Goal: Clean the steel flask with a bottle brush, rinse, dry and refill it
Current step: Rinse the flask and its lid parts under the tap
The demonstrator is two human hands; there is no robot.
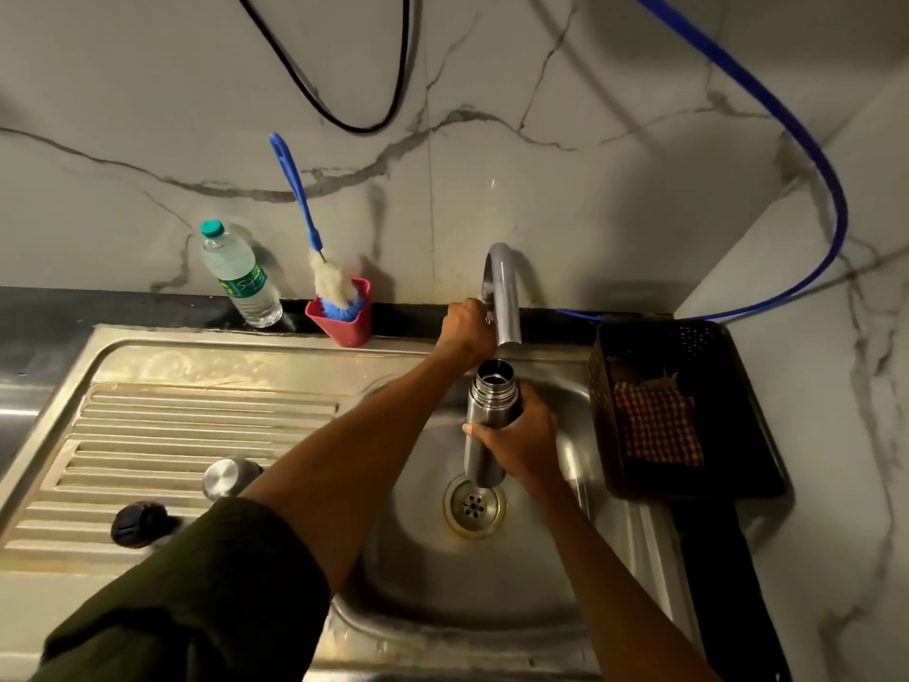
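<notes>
2 caps (227, 477) on drainboard | brush (315, 258) in cup | basket (733, 386) R

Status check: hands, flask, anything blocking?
Left hand grips tap handle. Right hand holds open flask under spout, over sink. No water visible. Nothing blocking.

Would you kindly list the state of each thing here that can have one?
steel flask: uncapped, upright under the spout, gripped by the right hand
tap: no water seen running, left hand gripping at its base
bottle brush: standing unused in the red cup
water bottle: capped, upright
steel cap: off, on the drainboard
</notes>
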